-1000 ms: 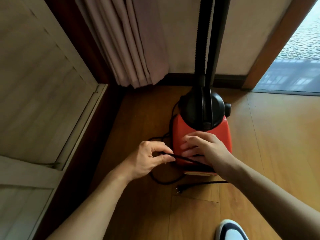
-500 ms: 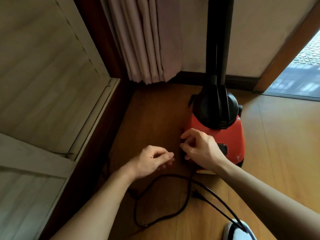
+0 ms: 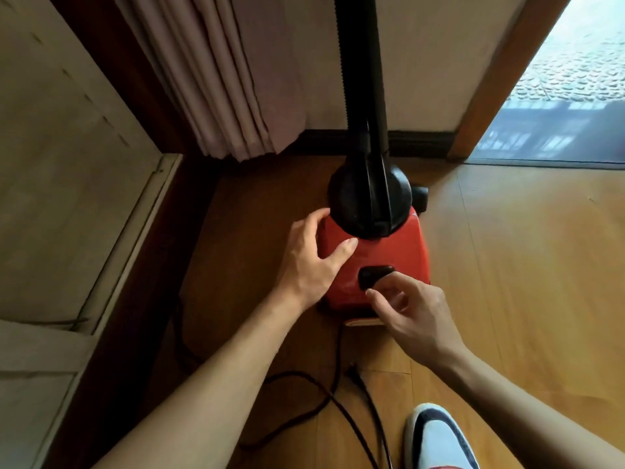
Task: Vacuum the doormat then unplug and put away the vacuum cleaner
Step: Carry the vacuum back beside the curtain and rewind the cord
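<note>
a: left hand (image 3: 309, 262) cups the near left shoulder of the red vacuum cleaner (image 3: 389, 255), fingers curved over its edge, thumb flat on top. right hand (image 3: 412, 316) hovers at the black button (image 3: 373, 274) on the casing, fingers curled, clenched on nothing that shows.

b: and where does the machine sit?

a: on the wooden floor (image 3: 524, 265), close to the wall and beside the curtain (image 3: 230, 79), its black hose (image 3: 360, 79) rising upright out of frame. the cord (image 3: 338, 360) lies in loose loops on the boards, its plug (image 3: 353, 369) free of any socket, near a white shoe (image 3: 436, 438).

b: so that button is the cord rewind?

a: probably. reeling in looks like the step in hand, with the unplugging done.

b: how will it handle?

a: hard, smooth plastic shell, likely hefty for one palm and top-heavy with the hose up. brace it at the shoulder and lift by the black dome, never the hose. the cord is limp and may whip or snag on the way in, so guide it by the cable.
</note>
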Available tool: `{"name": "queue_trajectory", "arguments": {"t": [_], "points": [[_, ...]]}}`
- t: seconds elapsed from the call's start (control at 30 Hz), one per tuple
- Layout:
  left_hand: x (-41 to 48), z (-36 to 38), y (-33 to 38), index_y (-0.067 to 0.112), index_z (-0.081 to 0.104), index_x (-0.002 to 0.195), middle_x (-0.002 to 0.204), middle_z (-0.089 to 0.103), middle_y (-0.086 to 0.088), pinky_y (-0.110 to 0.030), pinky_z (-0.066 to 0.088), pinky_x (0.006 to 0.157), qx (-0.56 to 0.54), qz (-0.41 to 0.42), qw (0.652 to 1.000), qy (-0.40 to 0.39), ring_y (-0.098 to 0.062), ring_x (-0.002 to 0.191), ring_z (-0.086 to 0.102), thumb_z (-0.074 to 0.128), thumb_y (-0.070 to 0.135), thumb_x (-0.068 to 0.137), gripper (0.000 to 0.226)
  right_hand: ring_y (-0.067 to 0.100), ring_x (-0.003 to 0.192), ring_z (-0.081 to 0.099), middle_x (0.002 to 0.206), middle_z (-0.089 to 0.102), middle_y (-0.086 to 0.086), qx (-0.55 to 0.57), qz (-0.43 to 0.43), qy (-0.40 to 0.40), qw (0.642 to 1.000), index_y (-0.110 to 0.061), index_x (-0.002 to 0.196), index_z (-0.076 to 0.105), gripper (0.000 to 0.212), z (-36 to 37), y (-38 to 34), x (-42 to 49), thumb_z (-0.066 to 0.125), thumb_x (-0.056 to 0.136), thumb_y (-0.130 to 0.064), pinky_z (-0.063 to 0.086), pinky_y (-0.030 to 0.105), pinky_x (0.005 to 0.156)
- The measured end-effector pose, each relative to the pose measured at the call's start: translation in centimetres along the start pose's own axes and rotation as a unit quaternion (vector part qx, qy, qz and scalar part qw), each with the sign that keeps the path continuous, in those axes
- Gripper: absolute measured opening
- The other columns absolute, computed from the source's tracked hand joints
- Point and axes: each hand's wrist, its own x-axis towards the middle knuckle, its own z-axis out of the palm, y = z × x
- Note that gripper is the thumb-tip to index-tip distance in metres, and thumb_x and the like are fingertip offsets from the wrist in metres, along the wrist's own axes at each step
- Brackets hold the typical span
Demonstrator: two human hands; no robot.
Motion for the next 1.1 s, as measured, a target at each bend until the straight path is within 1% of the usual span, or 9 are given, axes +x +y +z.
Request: {"name": "queue_trajectory", "arguments": {"t": [0.13,0.23,0.4,0.53,0.6,0.7,0.83,0.93,1.1], "points": [[1.4,1.7,1.4,0.036,0.028,0.151,0.155,0.026,-0.002,-0.029,0.031,0.108,0.071,0.043,0.996,-0.024,-0.02,0.142,0.03,0.073,0.061,0.073,0.093,0.007,0.066,0.063,0.082,0.066,-0.009,-0.047,0.012,0.046,0.998,-0.021,0.094,0.061,0.031,-1.4,1.8,0.7,0.073,0.081,-0.048,0.052,0.025,0.054],[1.6,2.2,0.5,0.044,0.017,0.152,0.163,0.006,0.001,-0.035,0.028,0.116,0.116,0.058,0.99,-0.049,-0.024,0.149,0.017,0.084,0.054,0.067,0.108,0.014,0.076,0.06,0.093,0.061,-0.005,-0.093,0.004,0.013,0.996,-0.021,0.102,0.054,0.048,-1.8,2.9,1.5,0.075,0.075,-0.055,0.052,0.03,0.059],[1.7,1.5,-0.7,0.044,0.005,0.156,0.163,-0.02,0.014,-0.038,0.021,0.122,0.202,0.066,0.971,-0.108,-0.019,0.153,0.0,0.091,0.042,0.062,0.127,0.013,0.076,0.058,0.097,0.059,-0.005,-0.118,-0.014,0.009,0.993,-0.021,0.104,0.052,0.052,-0.9,3.4,2.3,0.081,0.072,-0.051,0.042,0.017,0.059],[3.1,0.3,-1.0,0.044,0.004,0.156,0.164,-0.019,0.013,-0.045,0.032,0.119,0.224,0.077,0.963,-0.13,-0.024,0.153,0.008,0.092,0.04,0.061,0.129,0.013,0.074,0.056,0.094,0.057,-0.006,-0.129,-0.012,0.026,0.991,-0.023,0.1,0.051,0.052,-0.5,3.2,3.0,0.088,0.07,-0.044,0.042,0.02,0.057],[3.6,0.0,-1.0,0.045,0.003,0.155,0.164,-0.019,0.013,-0.046,0.031,0.119,0.227,0.081,0.96,-0.143,-0.025,0.153,0.006,0.091,0.04,0.063,0.128,0.013,0.074,0.056,0.094,0.057,-0.005,-0.133,-0.009,0.027,0.991,-0.022,0.1,0.051,0.052,-0.4,3.1,3.4,0.087,0.07,-0.045,0.043,0.022,0.058],[3.6,-0.6,-1.2,0.042,0.002,0.157,0.166,-0.013,0.01,-0.039,0.024,0.122,0.228,0.091,0.958,-0.15,-0.022,0.154,0.005,0.089,0.041,0.065,0.126,0.01,0.076,0.054,0.096,0.056,-0.006,-0.128,-0.008,0.02,0.992,-0.022,0.101,0.05,0.05,-0.5,3.1,3.4,0.085,0.073,-0.044,0.038,0.017,0.058],[2.0,-2.0,-2.9,0.038,0.005,0.157,0.167,0.0,0.005,-0.026,0.013,0.117,0.22,0.08,0.962,-0.143,-0.014,0.153,0.008,0.088,0.044,0.067,0.123,0.015,0.079,0.059,0.099,0.061,-0.002,-0.114,-0.013,0.02,0.993,-0.016,0.102,0.052,0.043,-0.6,3.3,2.1,0.08,0.082,-0.042,0.047,0.023,0.06],[0.3,-2.5,-4.5,0.034,0.006,0.158,0.167,0.006,0.001,-0.037,0.017,0.124,0.228,0.055,0.962,-0.14,-0.017,0.153,0.011,0.087,0.046,0.068,0.122,0.019,0.071,0.061,0.088,0.064,-0.002,-0.148,-0.028,0.033,0.988,-0.016,0.095,0.053,0.031,-0.4,3.3,-0.2,0.068,0.092,-0.043,0.055,0.038,0.058],[-2.9,-2.3,-4.5,0.04,0.002,0.156,0.166,0.0,0.007,-0.048,0.026,0.121,0.29,0.079,0.943,-0.141,-0.022,0.152,0.014,0.083,0.046,0.073,0.116,0.012,0.065,0.059,0.077,0.06,-0.009,-0.179,-0.007,-0.048,0.983,-0.023,0.085,0.057,0.028,1.2,3.7,-4.5,0.058,0.093,-0.049,0.053,0.033,0.056]]}}
